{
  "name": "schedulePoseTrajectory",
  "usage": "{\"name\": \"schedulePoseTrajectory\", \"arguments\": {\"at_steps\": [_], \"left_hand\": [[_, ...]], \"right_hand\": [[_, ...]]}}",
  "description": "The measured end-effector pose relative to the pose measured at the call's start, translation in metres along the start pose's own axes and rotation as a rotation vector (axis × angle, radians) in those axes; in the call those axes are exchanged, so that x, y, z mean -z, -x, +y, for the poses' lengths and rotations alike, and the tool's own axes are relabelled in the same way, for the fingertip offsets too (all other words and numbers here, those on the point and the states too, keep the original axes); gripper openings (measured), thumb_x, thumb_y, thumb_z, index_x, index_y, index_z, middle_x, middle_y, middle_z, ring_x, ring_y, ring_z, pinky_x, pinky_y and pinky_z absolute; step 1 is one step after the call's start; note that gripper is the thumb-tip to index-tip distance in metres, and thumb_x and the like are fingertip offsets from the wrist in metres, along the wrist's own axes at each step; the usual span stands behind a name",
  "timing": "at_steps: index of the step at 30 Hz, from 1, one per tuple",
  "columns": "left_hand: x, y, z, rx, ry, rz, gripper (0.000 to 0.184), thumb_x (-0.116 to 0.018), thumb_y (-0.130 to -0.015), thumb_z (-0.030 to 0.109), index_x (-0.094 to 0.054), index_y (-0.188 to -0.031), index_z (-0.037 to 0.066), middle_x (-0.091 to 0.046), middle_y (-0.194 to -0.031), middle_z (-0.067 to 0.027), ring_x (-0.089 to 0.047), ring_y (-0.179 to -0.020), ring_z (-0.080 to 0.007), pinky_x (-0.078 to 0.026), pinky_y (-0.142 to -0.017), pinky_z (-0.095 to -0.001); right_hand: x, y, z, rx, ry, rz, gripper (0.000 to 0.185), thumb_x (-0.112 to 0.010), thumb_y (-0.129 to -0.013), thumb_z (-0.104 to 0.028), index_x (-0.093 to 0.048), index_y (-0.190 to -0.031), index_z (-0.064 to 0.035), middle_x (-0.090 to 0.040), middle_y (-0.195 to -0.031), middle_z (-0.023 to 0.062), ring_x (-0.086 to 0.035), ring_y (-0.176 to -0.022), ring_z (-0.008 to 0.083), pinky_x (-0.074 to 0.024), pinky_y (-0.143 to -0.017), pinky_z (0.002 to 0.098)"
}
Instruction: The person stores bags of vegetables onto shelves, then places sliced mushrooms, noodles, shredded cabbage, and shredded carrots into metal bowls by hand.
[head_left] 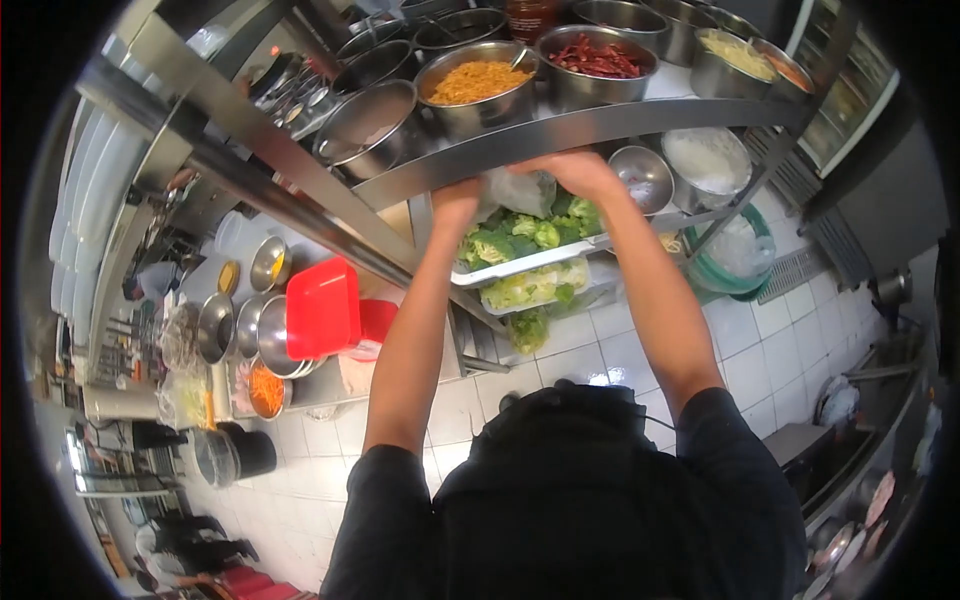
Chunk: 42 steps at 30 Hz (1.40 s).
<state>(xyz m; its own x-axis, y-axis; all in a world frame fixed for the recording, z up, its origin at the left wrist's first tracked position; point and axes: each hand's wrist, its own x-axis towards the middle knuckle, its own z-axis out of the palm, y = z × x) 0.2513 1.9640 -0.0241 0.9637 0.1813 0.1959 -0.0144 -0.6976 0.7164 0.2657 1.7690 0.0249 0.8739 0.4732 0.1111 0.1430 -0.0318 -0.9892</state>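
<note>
Both of my arms reach forward under the edge of a metal shelf (600,124). My left hand (458,203) is at the left end of a white tray (530,262) of broccoli (545,233); its fingers are hidden. Over the far side of the broccoli, my right hand (570,172) bends inward beside a clear plastic bag (520,190). The shelf edge covers its fingertips, so I cannot see whether it grips anything. Below the broccoli tray, another container holds pale green leafy vegetables (535,287).
On the shelf stand metal pots, one with orange-yellow bits (478,82) and one with dried red chilies (597,60). A red plastic container (322,308) and metal bowls sit on the left counter. A green tub (735,285) stands on the right floor.
</note>
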Motion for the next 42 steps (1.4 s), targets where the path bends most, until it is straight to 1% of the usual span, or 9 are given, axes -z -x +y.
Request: {"name": "schedulePoseTrajectory", "arguments": {"at_steps": [6, 11, 17, 20, 24, 30, 33, 38, 42], "left_hand": [[-0.027, 0.002, -0.094, 0.165, 0.667, 0.423, 0.029, -0.058, -0.072, 0.000, -0.057, -0.101, -0.001, -0.060, -0.102, -0.0105, -0.057, -0.091, -0.0229, -0.044, -0.079, -0.0332], [-0.009, 0.047, -0.041, 0.141, 0.508, 0.386, 0.032, -0.062, -0.069, 0.002, -0.056, -0.100, -0.005, -0.062, -0.099, -0.0144, -0.059, -0.093, -0.0258, -0.042, -0.084, -0.0332], [-0.005, 0.058, -0.035, 0.158, 0.497, 0.309, 0.031, -0.062, -0.072, 0.008, -0.056, -0.099, -0.006, -0.062, -0.098, -0.0143, -0.057, -0.089, -0.0203, -0.043, -0.079, -0.0318], [-0.006, 0.053, -0.024, 0.231, 0.616, 0.304, 0.031, -0.061, -0.072, 0.008, -0.056, -0.098, -0.008, -0.062, -0.097, -0.0154, -0.057, -0.088, -0.0211, -0.043, -0.078, -0.0318], [-0.008, 0.048, -0.032, 0.170, 0.535, 0.266, 0.031, -0.059, -0.075, 0.009, -0.055, -0.100, -0.008, -0.060, -0.099, -0.0136, -0.056, -0.089, -0.0203, -0.042, -0.079, -0.0305], [-0.005, 0.046, -0.024, 0.196, 0.760, 0.265, 0.030, -0.052, -0.080, 0.010, -0.053, -0.106, -0.005, -0.059, -0.099, -0.0104, -0.052, -0.088, -0.0187, -0.041, -0.078, -0.0298], [-0.004, 0.038, -0.022, 0.201, 0.854, 0.398, 0.030, -0.049, -0.080, 0.009, -0.053, -0.106, -0.005, -0.058, -0.100, -0.0098, -0.052, -0.090, -0.0185, -0.041, -0.079, -0.0294], [0.004, 0.041, -0.007, 0.230, 0.546, 0.428, 0.028, -0.051, -0.073, 0.008, -0.057, -0.096, -0.006, -0.061, -0.089, -0.0135, -0.057, -0.079, -0.0229, -0.044, -0.070, -0.0331], [0.016, 0.050, 0.007, 0.243, 0.112, 0.218, 0.019, -0.054, -0.067, 0.009, -0.061, -0.076, -0.005, -0.061, -0.069, -0.0135, -0.058, -0.066, -0.0252, -0.045, -0.060, -0.0342]], "right_hand": [[-0.010, 0.015, 0.069, -0.041, 0.783, 0.392, 0.045, -0.070, -0.066, -0.025, -0.062, -0.105, -0.0038, -0.055, -0.117, 0.0175, -0.053, -0.106, 0.0321, -0.0430, -0.088, 0.0357], [-0.009, -0.006, 0.082, -0.078, 0.657, 0.346, 0.030, -0.066, -0.069, -0.023, -0.065, -0.095, -0.0083, -0.062, -0.096, 0.0204, -0.057, -0.093, 0.0354, -0.0452, -0.083, 0.0393], [0.019, -0.025, 0.036, 0.119, 1.212, 0.516, 0.019, -0.060, -0.077, -0.019, -0.063, -0.085, -0.0021, -0.064, -0.084, 0.0172, -0.061, -0.081, 0.0318, -0.0473, -0.074, 0.0405], [0.021, -0.021, 0.038, 0.179, 0.049, 0.728, 0.017, -0.057, -0.084, -0.015, -0.057, -0.092, 0.0001, -0.062, -0.090, 0.0127, -0.060, -0.079, 0.0251, -0.0477, -0.066, 0.0363], [0.019, -0.008, 0.028, 0.179, -0.414, 0.615, 0.009, -0.057, -0.085, -0.011, -0.057, -0.089, -0.0033, -0.059, -0.083, 0.0077, -0.056, -0.077, 0.0178, -0.0467, -0.067, 0.0327], [0.017, -0.009, 0.025, 0.172, -0.508, 0.632, 0.010, -0.058, -0.083, -0.014, -0.057, -0.089, -0.0053, -0.058, -0.079, 0.0039, -0.051, -0.065, 0.0126, -0.0416, -0.053, 0.0283], [0.006, 0.006, 0.034, -0.403, 0.165, 0.372, 0.019, -0.060, -0.081, -0.018, -0.057, -0.093, -0.0028, -0.059, -0.081, 0.0059, -0.053, -0.066, 0.0133, -0.0432, -0.056, 0.0284], [0.027, -0.049, 0.098, -0.019, 0.135, 0.459, 0.020, -0.059, -0.081, -0.026, -0.057, -0.088, -0.0080, -0.058, -0.081, 0.0019, -0.053, -0.069, 0.0128, -0.0438, -0.055, 0.0297], [0.052, -0.059, 0.067, -0.201, -0.979, 0.375, 0.015, -0.059, -0.083, -0.026, -0.054, -0.086, -0.0123, -0.057, -0.084, -0.0002, -0.054, -0.076, 0.0134, -0.0458, -0.062, 0.0301]]}}
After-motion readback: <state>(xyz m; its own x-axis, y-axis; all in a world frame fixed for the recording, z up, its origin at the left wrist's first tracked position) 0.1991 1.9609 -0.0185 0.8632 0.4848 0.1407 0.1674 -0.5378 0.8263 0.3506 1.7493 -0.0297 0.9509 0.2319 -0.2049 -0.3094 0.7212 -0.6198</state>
